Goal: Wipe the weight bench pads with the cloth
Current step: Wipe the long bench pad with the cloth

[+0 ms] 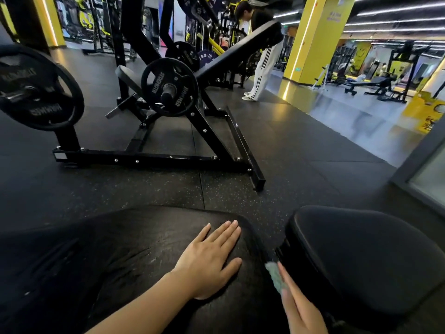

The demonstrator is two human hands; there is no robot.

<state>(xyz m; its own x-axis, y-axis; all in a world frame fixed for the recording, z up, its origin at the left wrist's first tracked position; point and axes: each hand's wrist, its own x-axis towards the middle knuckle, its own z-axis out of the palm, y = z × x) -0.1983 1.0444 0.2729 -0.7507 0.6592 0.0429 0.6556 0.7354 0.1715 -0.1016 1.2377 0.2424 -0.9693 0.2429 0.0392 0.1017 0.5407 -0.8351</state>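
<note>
Lettering on the central weight plate reads "HAMMER" and "STRENGTH", running round the disc and turned off level. The plate at far left carries "HAMMER" upside down; its second line is too blurred to read. A blue plate farther back shows the letters "ESS", the rest being covered by the black machine frame. Markings on the yellow pillar and on the yellow sign at right are too small to make out.

Left hand lies flat on the large near pad, fingers straight and close together, thumb spread to the side. This pad's surface shows creases and scuffs. Its left and near portions are cut off by the picture edge.

Right hand lies in the gap between the two pads, fingers straight and pressed together, alongside the left wall of the rounded right pad. The pale green cloth sits at the fingertips, touching that wall near its upper corner. The thumb is hidden, and the wrist is cut off by the lower edge, so how the cloth is retained cannot be told. Only a small part of the cloth is visible.

A person in white striped trousers stands bent over behind the inclined machine pad, the upper body partly hidden by it. Speckled rubber floor lies between the pads and the machine.
</note>
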